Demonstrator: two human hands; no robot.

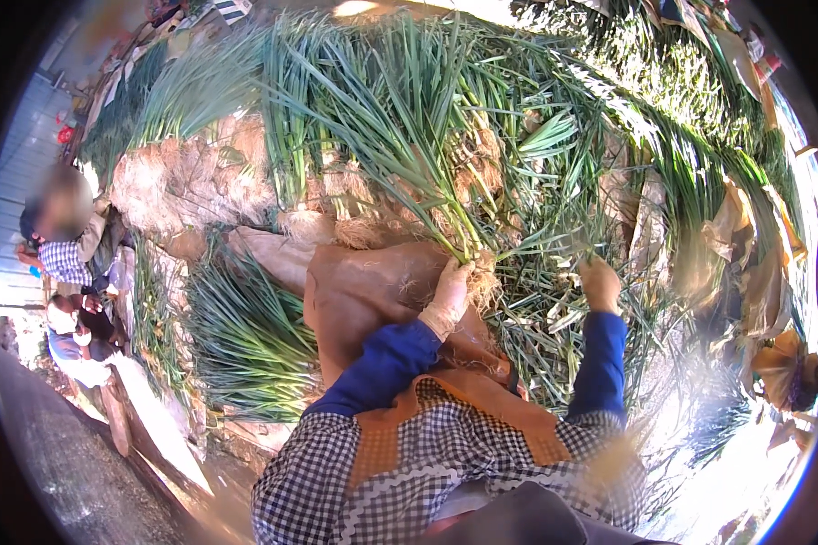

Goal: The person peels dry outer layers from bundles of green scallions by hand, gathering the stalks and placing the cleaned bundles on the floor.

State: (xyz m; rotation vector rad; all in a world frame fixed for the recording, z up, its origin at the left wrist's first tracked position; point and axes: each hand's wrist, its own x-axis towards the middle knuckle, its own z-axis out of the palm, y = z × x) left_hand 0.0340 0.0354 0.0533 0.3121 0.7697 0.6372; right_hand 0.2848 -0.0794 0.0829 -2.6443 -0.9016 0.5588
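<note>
My left hand [450, 295], in a pale glove, is closed round the lower stems of a bunch of green garlic [459, 213]. Its long flat leaves fan up and away to the far left, and its pale hairy roots [483, 286] hang beside my fingers. To the right, apart from the bunch, my right hand [601, 283] is closed; thin green bits show by its fingertips, but what it grips is too blurred to name. Beneath my left forearm a brown apron [354, 291] spreads over my lap.
Rooted bundles of green garlic [304, 182] lie in a row across the far side. Cut leaves [545, 336] litter the ground between my hands. Another leafy pile [245, 327] is at left. A co-worker [68, 245] sits at the far left. Brown sheets [763, 272] lie at right.
</note>
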